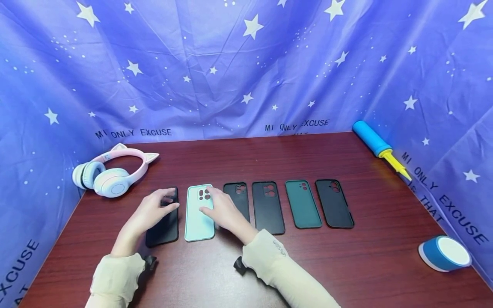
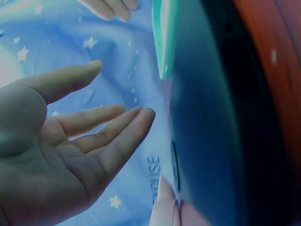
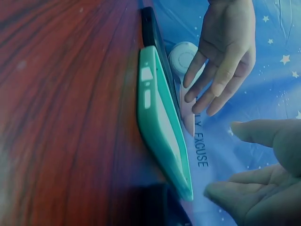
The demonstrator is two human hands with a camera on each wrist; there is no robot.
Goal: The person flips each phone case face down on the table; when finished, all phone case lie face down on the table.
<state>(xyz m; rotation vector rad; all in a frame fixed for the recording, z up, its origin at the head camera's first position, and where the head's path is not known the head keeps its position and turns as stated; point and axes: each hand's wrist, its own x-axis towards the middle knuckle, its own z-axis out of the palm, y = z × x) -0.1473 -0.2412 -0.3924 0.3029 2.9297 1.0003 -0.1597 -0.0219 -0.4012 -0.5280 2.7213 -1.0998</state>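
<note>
My left hand (image 1: pixel 148 211) hovers over the black phone case (image 1: pixel 164 231) at the left end of a row, its fingers loosely extended. In the left wrist view that hand (image 2: pixel 80 141) holds nothing, and a gap separates its fingertips from the case. My right hand (image 1: pixel 225 209) is above the right edge of the mint phone case (image 1: pixel 194 220), partly covering its camera cutouts in the head view. Seen from the right wrist, thumb and fingers stand apart beside the mint case (image 3: pixel 162 127) with nothing between them.
Right of the mint case lie a dark phone case (image 1: pixel 240 201), a grey-black one (image 1: pixel 268 211), a green one (image 1: pixel 304 209) and a black one (image 1: pixel 336 209). Cat-ear headphones (image 1: pixel 113 179) sit back left. A blue-yellow pump (image 1: pixel 373 141) and a blue-white cylinder (image 1: pixel 437 256) are at right.
</note>
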